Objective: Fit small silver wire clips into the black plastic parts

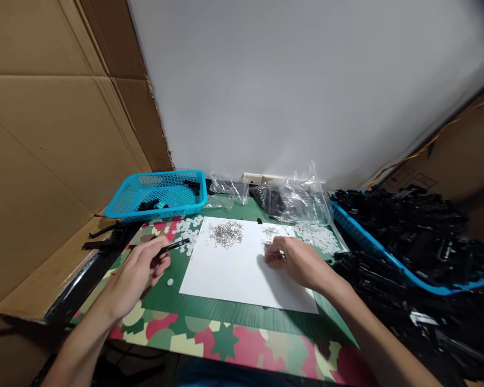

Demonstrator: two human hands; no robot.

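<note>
Two hands | left hand (139,271) grip closed on black strip (175,246), near end, light, stiff | right hand (296,262) grip narrow over metal bits (269,232), right side of white paper (234,277), tiny, slippery, hold unclear

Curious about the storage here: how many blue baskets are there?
2. The left basket sits at the back left, nearly empty; the right basket is heaped with black parts. None looks hidden.

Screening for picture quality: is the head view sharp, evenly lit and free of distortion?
Head view: edges bend; white sheet bright, not blown out; metal bits too fine to resolve; black parts at right merge into darkness; black strip in the left hand soft.
</note>
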